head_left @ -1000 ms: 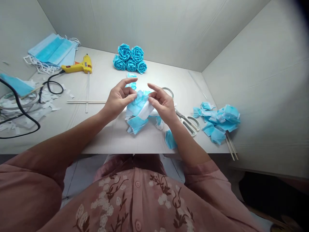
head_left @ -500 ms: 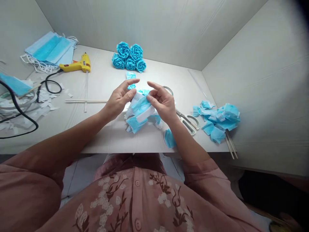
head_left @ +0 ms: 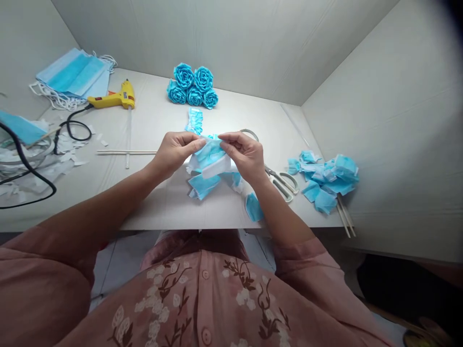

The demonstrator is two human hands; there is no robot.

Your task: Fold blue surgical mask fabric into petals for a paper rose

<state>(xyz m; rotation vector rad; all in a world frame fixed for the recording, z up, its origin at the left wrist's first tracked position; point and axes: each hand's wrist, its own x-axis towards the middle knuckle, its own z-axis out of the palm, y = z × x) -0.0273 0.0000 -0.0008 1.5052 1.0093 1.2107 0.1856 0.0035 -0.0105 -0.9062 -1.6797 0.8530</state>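
While left hand (head_left: 176,151) and right hand (head_left: 246,153) pinched the blue fabric (head_left: 210,153) along its far edge, even tension seemed best.

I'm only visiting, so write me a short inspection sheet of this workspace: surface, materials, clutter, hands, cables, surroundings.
Surface: pale flat tabletop, no spill seen.
Job's things: thin blue-and-white fabric piece, held; five blue ruffled fabric rosettes behind.
Clutter: white paper-like scraps left; crumpled blue fabric scraps right, partly covering pale thin sticks.
Hands: left hand and right hand both pinch the fabric piece.
Cables: black cord loops from yellow plastic glue gun.
Surroundings: pale plain panels behind and on both sides.
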